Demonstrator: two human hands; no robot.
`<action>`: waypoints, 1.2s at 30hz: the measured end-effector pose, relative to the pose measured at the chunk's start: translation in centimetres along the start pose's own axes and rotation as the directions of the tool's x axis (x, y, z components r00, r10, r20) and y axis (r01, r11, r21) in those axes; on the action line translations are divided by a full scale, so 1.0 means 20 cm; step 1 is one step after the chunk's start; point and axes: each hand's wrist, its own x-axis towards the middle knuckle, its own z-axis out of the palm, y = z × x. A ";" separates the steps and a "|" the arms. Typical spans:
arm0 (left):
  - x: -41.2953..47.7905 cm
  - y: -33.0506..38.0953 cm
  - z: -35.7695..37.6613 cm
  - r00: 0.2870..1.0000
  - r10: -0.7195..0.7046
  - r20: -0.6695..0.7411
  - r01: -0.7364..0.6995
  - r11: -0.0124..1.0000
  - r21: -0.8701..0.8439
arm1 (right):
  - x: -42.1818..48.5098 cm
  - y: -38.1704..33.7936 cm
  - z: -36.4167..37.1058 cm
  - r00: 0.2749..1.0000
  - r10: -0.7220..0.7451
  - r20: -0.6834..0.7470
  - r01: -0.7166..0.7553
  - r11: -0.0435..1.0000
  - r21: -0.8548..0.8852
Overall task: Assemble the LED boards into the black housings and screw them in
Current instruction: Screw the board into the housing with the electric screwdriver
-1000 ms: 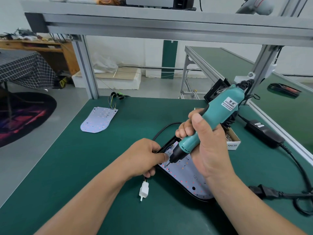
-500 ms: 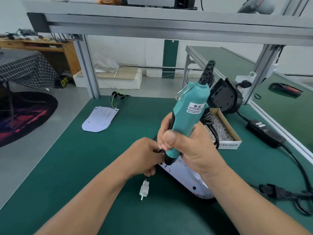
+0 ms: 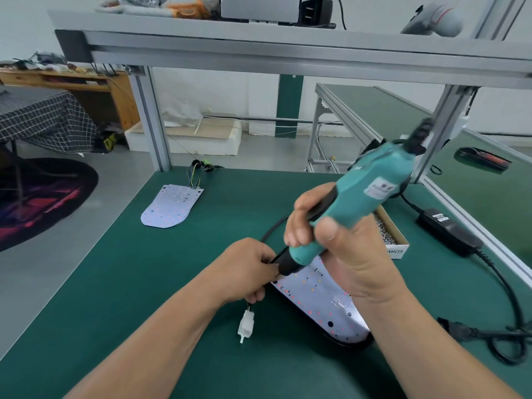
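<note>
the black housing (image 3: pixel 355 344), a shallow plastic tray with a rounded near end, lies flat on the green matte bench mat (image 3: pixel 129 283). seated inside it is the white led board (image 3: pixel 313 295), a thin flat panel dotted with small red and yellow emitters and a few open holes. their long axis runs from near-right to far-left. the right hand (image 3: pixel 348 254) is wrapped tight round the lower barrel of the teal electric screwdriver (image 3: pixel 365 191), a smooth plastic tool with a black nose. the tool leans up and away to the right from the housing's far-left corner, with its nose down at that corner. the bit tip is hidden behind the left hand (image 3: pixel 247 269), whose fingers are curled over the housing's far-left rim and seem to pinch it right beside the nose. whether a screw sits under the bit i cannot tell. the coming move likely turns on bringing the tool more upright over that corner hole, just below the right grip, with the left hand steadying the rim. a white plastic connector plug (image 3: pixel 245 326) on short wires lies just off the housing's left side. an open cardboard box of small silvery screws (image 3: pixel 398 250) sits just beyond the housing's far-right side, and a spare white led board (image 3: pixel 172 205) lies well beyond the housing's far-left end.
</note>
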 end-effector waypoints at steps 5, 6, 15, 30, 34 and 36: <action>-0.01 -0.01 -0.01 1.000 0.012 -0.008 -0.012 1.000 -0.019 | -0.03 -0.11 -0.09 0.962 -0.002 -0.273 0.023 0.997 0.074; -0.01 -0.01 -0.01 1.000 0.020 -0.014 -0.020 1.000 0.002 | -0.03 -0.12 -0.13 0.936 0.052 -0.349 -0.025 0.996 0.080; 0.00 -0.04 -0.06 0.988 0.128 -0.085 -0.116 0.984 0.132 | -0.20 -0.24 -0.68 0.599 0.235 -0.765 -0.535 0.829 -0.164; 0.00 -0.06 -0.07 0.953 0.086 -0.290 -0.052 0.991 0.122 | -0.38 -0.19 -0.97 0.523 0.098 -0.847 -0.845 -0.071 -0.530; -0.02 -0.03 -0.08 0.951 0.079 -0.298 -0.029 0.985 0.168 | -0.38 -0.19 -0.97 0.542 0.074 -0.837 -0.828 -0.126 -0.547; -0.03 -0.02 -0.07 0.952 0.080 -0.295 -0.013 0.975 0.222 | -0.38 -0.20 -0.96 0.544 0.083 -0.835 -0.824 -0.132 -0.550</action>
